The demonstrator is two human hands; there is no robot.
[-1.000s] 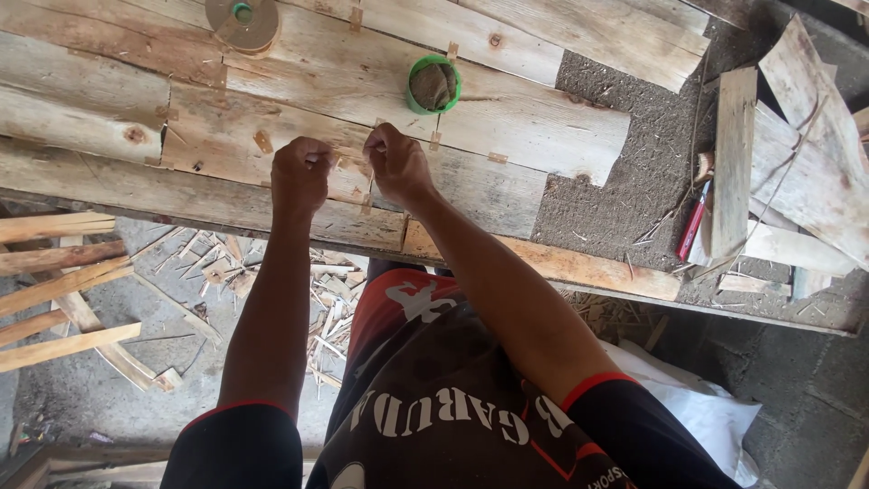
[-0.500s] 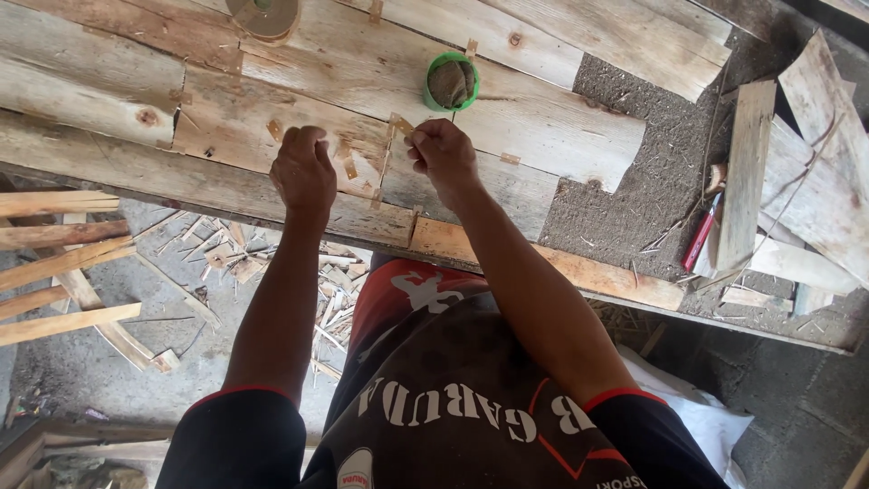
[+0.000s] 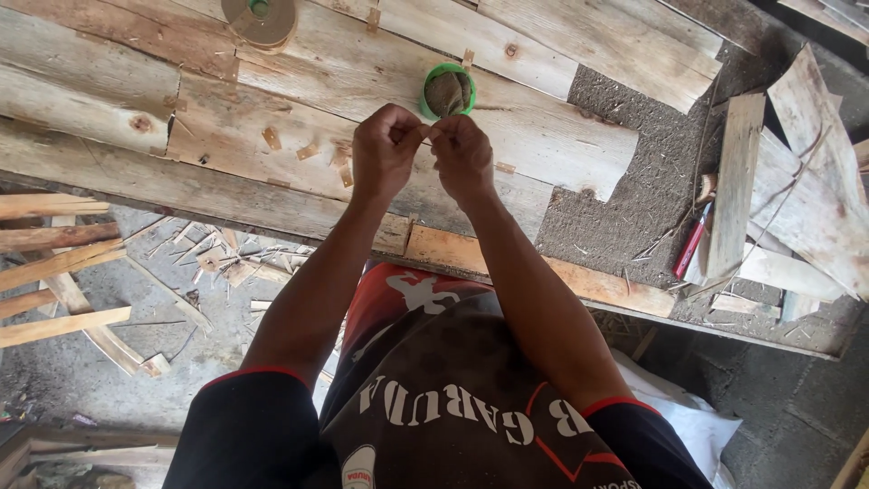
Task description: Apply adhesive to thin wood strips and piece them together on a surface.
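My left hand (image 3: 385, 149) and my right hand (image 3: 463, 158) meet over the pale wooden sheets (image 3: 226, 109) on the bench. Their fingertips pinch a small thin pale strip (image 3: 425, 132) between them; most of it is hidden by the fingers. Just beyond the hands stands a green cup (image 3: 447, 91) filled with something brown. Several short tan strips (image 3: 272, 138) lie stuck on the wood to the left of my left hand. A brown tape roll (image 3: 262, 14) lies at the far edge.
A red-handled tool (image 3: 692, 244) lies on the gritty grey surface (image 3: 625, 199) at the right, beside a loose board (image 3: 733, 181) and other offcuts (image 3: 815, 181). Wooden sticks (image 3: 54, 263) and splinters litter the floor at the left. A white sack (image 3: 674, 407) lies below the bench.
My hands were apart, resting on the wood near the bench's front. They have moved forward and come together just below the green cup, pinching a small strip.
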